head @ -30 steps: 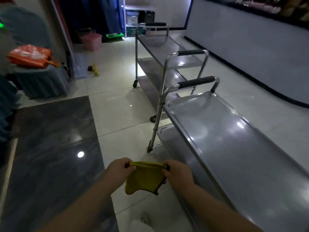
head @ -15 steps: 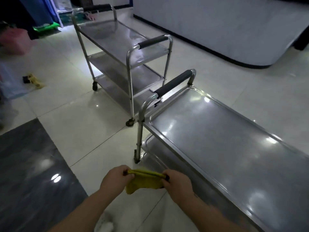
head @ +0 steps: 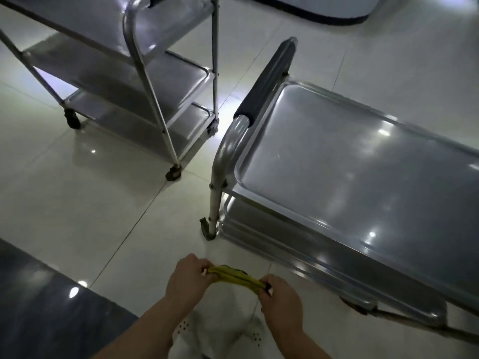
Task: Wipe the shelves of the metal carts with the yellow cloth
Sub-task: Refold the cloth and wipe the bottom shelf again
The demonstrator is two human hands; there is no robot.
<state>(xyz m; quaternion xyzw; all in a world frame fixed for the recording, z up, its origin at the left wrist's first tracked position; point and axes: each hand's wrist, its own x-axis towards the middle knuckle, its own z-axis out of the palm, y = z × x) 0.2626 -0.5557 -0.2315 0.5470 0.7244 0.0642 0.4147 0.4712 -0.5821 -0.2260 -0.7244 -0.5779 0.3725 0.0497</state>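
The yellow cloth (head: 234, 278), now bunched into a narrow band, is pinched at its ends between the left hand (head: 188, 280) and right hand (head: 281, 296), above bare floor tile (head: 108, 216). Just right of the right hand runs the near cart's (head: 350, 177) top shelf rim, closer than before. Beyond the left hand stands the second cart (head: 134, 81); white shoes, probably, show below.

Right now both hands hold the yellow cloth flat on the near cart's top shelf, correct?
Not quite. Both hands, left hand and right hand, do hold the yellow cloth, but bunched and stretched between them in the air above the floor, not on the near cart's top shelf. The head view shows it.
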